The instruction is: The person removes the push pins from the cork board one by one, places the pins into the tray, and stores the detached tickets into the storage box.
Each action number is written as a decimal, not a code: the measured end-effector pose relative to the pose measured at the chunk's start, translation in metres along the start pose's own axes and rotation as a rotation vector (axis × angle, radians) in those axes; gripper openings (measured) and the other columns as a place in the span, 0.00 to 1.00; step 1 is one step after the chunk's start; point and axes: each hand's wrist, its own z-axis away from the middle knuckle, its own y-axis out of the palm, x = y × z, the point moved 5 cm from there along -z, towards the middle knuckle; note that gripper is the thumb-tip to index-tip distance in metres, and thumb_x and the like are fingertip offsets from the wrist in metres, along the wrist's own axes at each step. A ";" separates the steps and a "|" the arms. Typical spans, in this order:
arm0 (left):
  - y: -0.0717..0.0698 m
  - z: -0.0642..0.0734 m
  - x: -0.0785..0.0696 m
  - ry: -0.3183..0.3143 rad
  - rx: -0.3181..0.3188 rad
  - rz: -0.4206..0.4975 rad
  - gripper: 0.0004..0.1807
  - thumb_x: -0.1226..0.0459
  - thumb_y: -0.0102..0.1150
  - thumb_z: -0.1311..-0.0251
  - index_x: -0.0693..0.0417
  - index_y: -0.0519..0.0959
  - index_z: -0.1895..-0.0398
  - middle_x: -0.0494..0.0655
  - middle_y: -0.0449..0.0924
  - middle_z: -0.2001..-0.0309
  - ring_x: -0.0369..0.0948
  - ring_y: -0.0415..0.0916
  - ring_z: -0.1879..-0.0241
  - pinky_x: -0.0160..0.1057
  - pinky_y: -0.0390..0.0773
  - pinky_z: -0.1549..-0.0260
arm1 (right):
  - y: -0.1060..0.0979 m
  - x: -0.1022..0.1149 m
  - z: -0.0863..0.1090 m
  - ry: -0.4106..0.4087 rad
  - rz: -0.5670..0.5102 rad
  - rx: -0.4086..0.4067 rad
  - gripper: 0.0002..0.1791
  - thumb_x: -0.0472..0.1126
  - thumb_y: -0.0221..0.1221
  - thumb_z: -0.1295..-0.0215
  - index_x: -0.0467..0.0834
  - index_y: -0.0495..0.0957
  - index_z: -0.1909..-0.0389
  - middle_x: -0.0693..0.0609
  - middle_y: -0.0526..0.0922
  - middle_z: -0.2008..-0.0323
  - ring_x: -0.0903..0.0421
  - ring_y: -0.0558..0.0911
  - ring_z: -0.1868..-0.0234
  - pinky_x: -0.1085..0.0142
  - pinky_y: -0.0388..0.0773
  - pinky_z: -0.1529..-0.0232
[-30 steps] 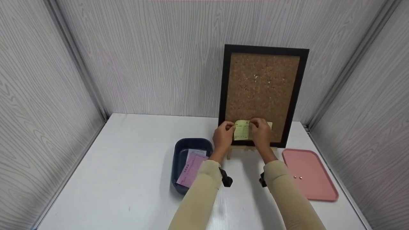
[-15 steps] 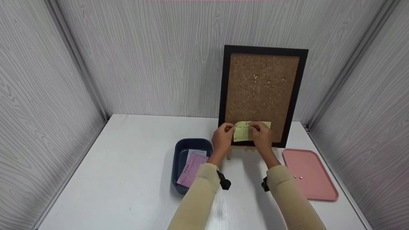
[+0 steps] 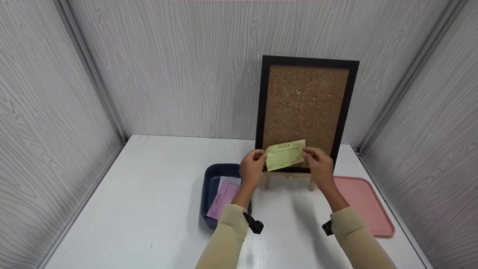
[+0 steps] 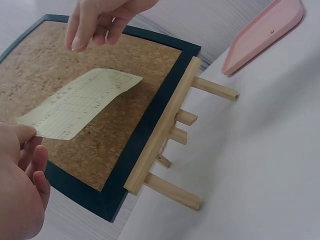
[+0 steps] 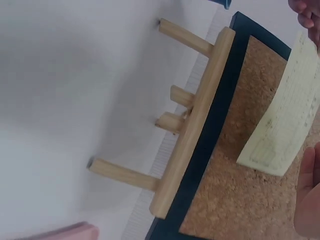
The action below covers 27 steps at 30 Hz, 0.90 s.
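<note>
A yellow printed paper slip (image 3: 285, 154) hangs tilted in front of the lower part of a cork board (image 3: 306, 108), its right end higher in the head view. My left hand (image 3: 252, 168) pinches the slip's left edge between thumb and fingers. Just beyond the slip's right edge is my right hand (image 3: 320, 166). In the left wrist view a gap separates the loosely bent fingers of that right hand (image 4: 102, 22) from the paper (image 4: 82, 102). The right wrist view also shows the slip's free end (image 5: 270, 150) apart from the right hand (image 5: 307, 200).
The black-framed board stands on a small wooden easel (image 4: 165, 125) on the white table (image 3: 160, 209). A dark blue bin (image 3: 204, 186) with pink (image 3: 224, 200) and white papers (image 3: 230, 180) stands left. A pink tray (image 3: 369, 201) lies right, partly behind the right arm.
The slip has come away from its place low on the board, tilted and shifted left. The right hand has moved right, from over the slip to beyond its edge; the left moved slightly left and down.
</note>
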 end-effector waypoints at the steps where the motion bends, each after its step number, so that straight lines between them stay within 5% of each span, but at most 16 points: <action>1: -0.003 0.002 -0.001 -0.001 -0.003 0.004 0.07 0.54 0.64 0.34 0.44 0.85 0.59 0.37 0.85 0.65 0.33 0.78 0.69 0.38 0.75 0.68 | -0.004 0.003 0.003 0.004 0.004 -0.003 0.11 0.36 0.62 0.30 0.35 0.83 0.51 0.36 0.82 0.63 0.42 0.79 0.66 0.68 0.78 0.68; 7: -0.031 0.017 -0.002 -0.021 -0.029 0.048 0.08 0.56 0.63 0.34 0.48 0.85 0.58 0.41 0.86 0.63 0.36 0.77 0.68 0.35 0.76 0.71 | -0.028 0.009 0.027 0.010 0.037 -0.013 0.10 0.33 0.62 0.31 0.34 0.83 0.52 0.38 0.82 0.66 0.42 0.80 0.67 0.68 0.78 0.68; 15: -0.074 0.042 0.008 -0.067 -0.069 0.168 0.08 0.60 0.63 0.33 0.52 0.84 0.55 0.46 0.84 0.62 0.44 0.80 0.64 0.36 0.80 0.69 | -0.068 -0.028 0.044 0.065 0.134 -0.074 0.10 0.42 0.61 0.28 0.43 0.84 0.51 0.48 0.84 0.65 0.51 0.83 0.67 0.71 0.81 0.67; 27: -0.115 0.061 0.013 -0.063 -0.179 0.218 0.08 0.63 0.63 0.33 0.57 0.83 0.56 0.52 0.84 0.61 0.46 0.79 0.65 0.33 0.78 0.71 | -0.113 -0.072 0.063 0.257 0.184 -0.124 0.13 0.40 0.60 0.27 0.38 0.82 0.47 0.55 0.82 0.67 0.60 0.82 0.68 0.73 0.79 0.66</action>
